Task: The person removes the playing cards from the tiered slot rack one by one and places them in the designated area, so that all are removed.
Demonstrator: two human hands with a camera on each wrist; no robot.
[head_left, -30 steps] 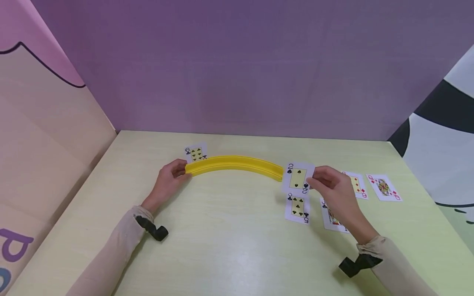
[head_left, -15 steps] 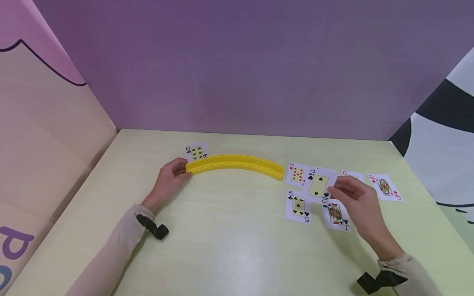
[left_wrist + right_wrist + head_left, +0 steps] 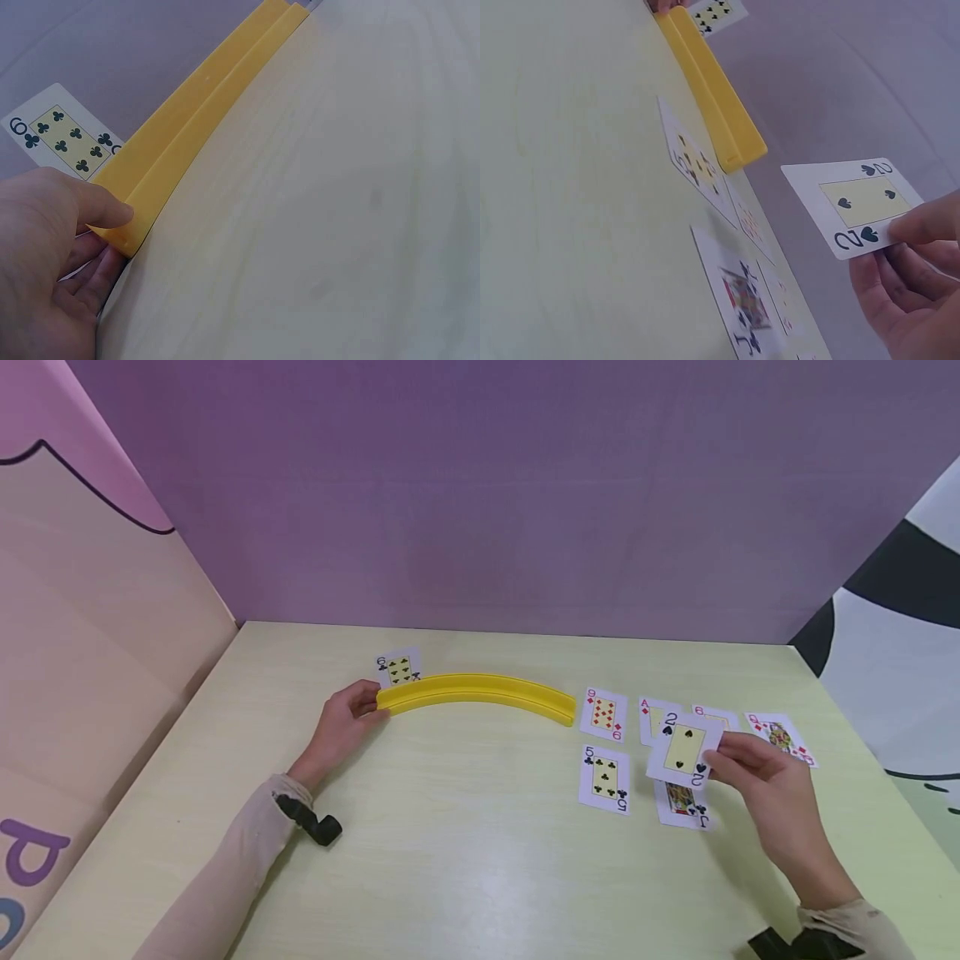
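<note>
step in hand: right hand [image 3: 772, 781] has the 2 of spades [image 3: 684, 748] lifted off the tabletop [image 3: 465, 827], right of centre in the head view, hovering over the loose cards

how to do it well: I'd say keep the pinch light and out at the card's edge so it stays flat and readable, and keep it clear of the cards underneath so nothing gets nudged

right hand: thumb and fingers [image 3: 922, 225] closed narrow on one short end of the 2 of spades, card face up, rest of the hand loosely curled behind it

left hand: left hand [image 3: 341, 727] sits at the left end of the yellow card rack [image 3: 476, 692], thumb [image 3: 101, 214] pressed on the end and fingers curled under it, so it's gripping, not just resting

where the card is: in the air, partly covering the ace of diamonds [image 3: 651, 717] and above the jack of clubs [image 3: 681, 802]

other cards: 9 of diamonds [image 3: 603, 714] just beside the rack's right end, 5 of clubs [image 3: 603, 777] below it, queen of diamonds [image 3: 780, 737] far right, partly behind the hand

rack: one card in it, the 6 of clubs [image 3: 397, 670], standing at the left end
</note>
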